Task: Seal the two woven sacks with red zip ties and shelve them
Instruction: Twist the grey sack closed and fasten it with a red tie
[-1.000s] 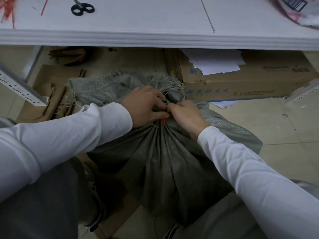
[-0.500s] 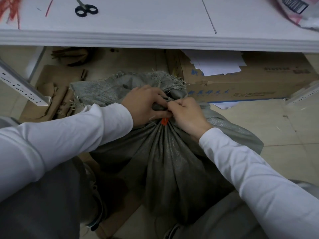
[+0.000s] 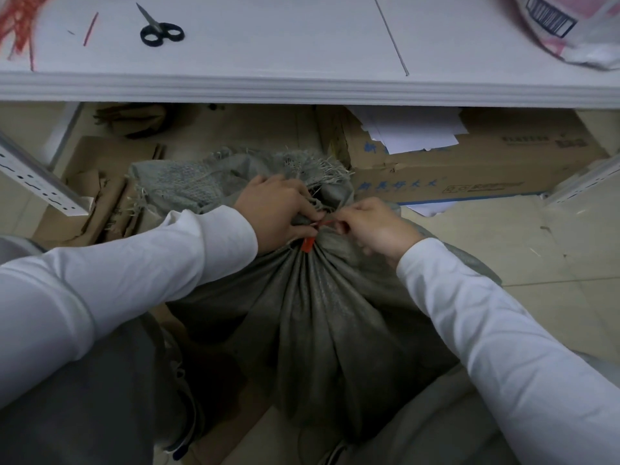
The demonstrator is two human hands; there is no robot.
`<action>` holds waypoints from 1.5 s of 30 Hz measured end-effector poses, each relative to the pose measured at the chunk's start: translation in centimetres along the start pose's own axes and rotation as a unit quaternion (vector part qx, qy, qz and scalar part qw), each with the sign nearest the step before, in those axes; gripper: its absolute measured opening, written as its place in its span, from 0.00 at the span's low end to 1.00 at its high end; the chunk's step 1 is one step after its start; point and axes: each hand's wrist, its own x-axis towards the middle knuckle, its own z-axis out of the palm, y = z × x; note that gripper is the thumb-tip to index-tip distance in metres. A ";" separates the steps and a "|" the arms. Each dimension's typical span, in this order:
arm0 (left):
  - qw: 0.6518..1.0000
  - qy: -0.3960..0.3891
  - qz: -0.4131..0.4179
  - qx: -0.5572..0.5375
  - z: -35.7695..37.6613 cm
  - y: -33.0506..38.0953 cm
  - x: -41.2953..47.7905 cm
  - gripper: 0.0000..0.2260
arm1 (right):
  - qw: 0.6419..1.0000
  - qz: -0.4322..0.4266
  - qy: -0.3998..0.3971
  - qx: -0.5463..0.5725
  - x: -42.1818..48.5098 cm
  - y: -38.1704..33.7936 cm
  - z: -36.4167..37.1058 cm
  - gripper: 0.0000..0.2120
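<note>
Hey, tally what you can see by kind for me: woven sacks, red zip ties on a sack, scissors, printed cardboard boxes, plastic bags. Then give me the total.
Woven sack: 1
Red zip tie on the sack: 1
Scissors: 1
Printed cardboard box: 1
Plastic bag: 1
Total: 5

Your grey-green woven sack (image 3: 312, 330) stands below the white shelf board (image 3: 268, 85), neck bunched inside a thin red plastic zip tie (image 3: 308, 245); spare red ties (image 3: 16, 28) lie on that board's left end.
</note>
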 end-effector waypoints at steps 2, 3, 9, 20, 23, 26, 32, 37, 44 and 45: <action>1.000 0.008 0.011 0.010 0.3 0.1 -0.2 0.13 | 1.000 0.009 -0.021 -0.015 -0.3 -0.1 -1.0 0.17; 1.000 0.013 0.014 0.007 0.4 0.2 -0.3 0.13 | 1.000 0.010 -0.027 -0.009 -0.4 -0.1 -1.4 0.17; 1.000 0.025 0.003 -0.006 0.5 0.4 -0.4 0.12 | 0.989 -0.009 0.073 0.132 -0.2 -0.2 -2.7 0.15; 1.000 0.011 0.004 0.013 0.7 0.7 -0.1 0.12 | 0.898 -0.138 0.059 -0.414 -0.5 1.2 -0.4 0.10; 1.000 0.019 0.006 0.012 0.7 0.8 -0.2 0.11 | 0.831 -0.170 0.104 -0.520 -0.8 1.1 0.4 0.17; 0.999 0.036 0.017 0.019 0.9 0.9 -0.3 0.11 | 0.813 -0.175 0.092 -0.548 -1.2 0.9 0.6 0.24; 0.998 0.020 0.053 0.030 1.2 0.9 -0.4 0.12 | 0.870 -0.178 0.010 -0.459 -1.1 0.3 0.6 0.18; 0.997 0.000 0.056 0.047 1.4 0.7 -0.3 0.11 | 0.944 -0.144 -0.070 -0.289 0.1 0.5 0.9 0.21; 0.999 0.039 0.020 0.030 1.0 0.7 -0.3 0.11 | 0.974 -0.169 -0.056 -0.141 -0.2 0.1 1.6 0.18; 0.998 0.041 0.019 0.034 1.1 0.7 -0.4 0.11 | 0.976 -0.165 -0.052 -0.131 -0.1 0.2 1.7 0.19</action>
